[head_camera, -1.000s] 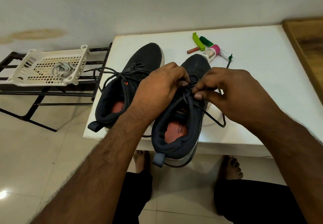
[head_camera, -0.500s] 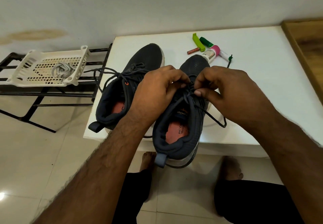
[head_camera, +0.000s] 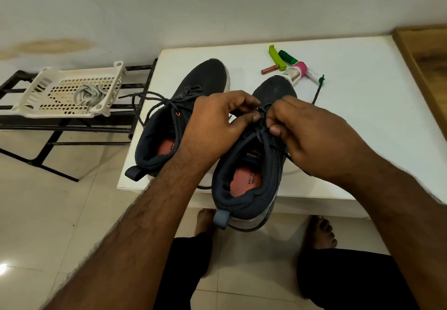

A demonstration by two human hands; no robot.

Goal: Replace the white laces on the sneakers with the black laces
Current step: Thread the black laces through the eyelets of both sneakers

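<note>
Two dark grey sneakers with orange insoles stand on a white table [head_camera: 358,121]. The left sneaker [head_camera: 169,126] is threaded with a black lace, its ends trailing off to the left. The right sneaker [head_camera: 249,176] juts over the table's front edge. Over its upper eyelets my left hand [head_camera: 215,126] pinches the black lace [head_camera: 262,132] between thumb and fingers. My right hand [head_camera: 312,135] pinches the same lace from the right. A loose end of the lace [head_camera: 318,92] lies on the table behind my right hand. The white laces [head_camera: 88,94] lie bunched in a white plastic basket [head_camera: 36,92].
The basket sits on a black metal rack [head_camera: 72,128] left of the table. Behind the sneakers lie a green clip [head_camera: 274,57], a green marker [head_camera: 287,57], a brown tube [head_camera: 268,69] and a pink-capped bottle [head_camera: 296,73]. A wooden edge [head_camera: 423,68] borders the table's right. Bare feet on tiled floor below.
Both hands have drawn closer together over the right sneaker's eyelets, and my fingers have shifted along the black lace. The sneakers have stayed in place.
</note>
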